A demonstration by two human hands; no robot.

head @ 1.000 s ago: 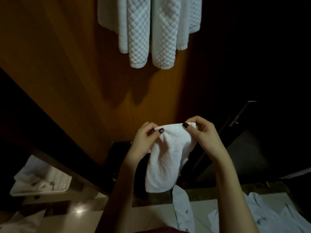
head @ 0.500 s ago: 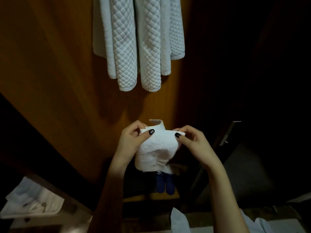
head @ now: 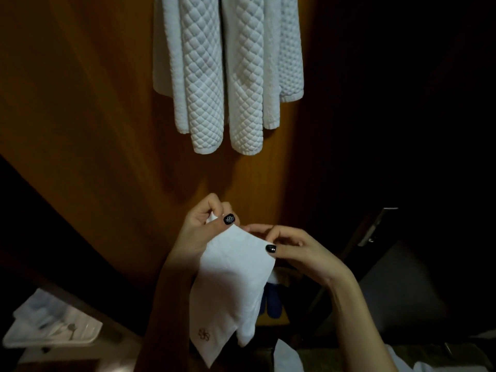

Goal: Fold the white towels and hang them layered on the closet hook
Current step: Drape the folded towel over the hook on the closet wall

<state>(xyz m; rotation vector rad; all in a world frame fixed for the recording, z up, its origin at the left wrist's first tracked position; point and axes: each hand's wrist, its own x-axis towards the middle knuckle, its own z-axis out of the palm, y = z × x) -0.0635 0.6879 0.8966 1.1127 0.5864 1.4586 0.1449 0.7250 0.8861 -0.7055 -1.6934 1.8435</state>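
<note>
Towel point(head: 230, 285) in question was a small white one, held up in front of the wooden closet panel point(head: 94, 130), well below the quilted white towels point(head: 228, 76) hanging up top. Left hand point(head: 198, 234) had its grip closed on the upper left corner, with the black-nailed thumb pressed on the front of the cloth and the fingers curled behind. Right hand point(head: 303, 253) pinched the top edge just beside it, thumb in front and fingers curled over the back, so both grips were tight on the same towel. Rest of it hung down loose below the hands, with a little stitched logo point(head: 204, 335) near the bottom corner. Something blue point(head: 272, 304) peeked out behind it, couldn't tell what. Off at the lower left a white tray point(head: 53, 331) sat in the dark.
</note>
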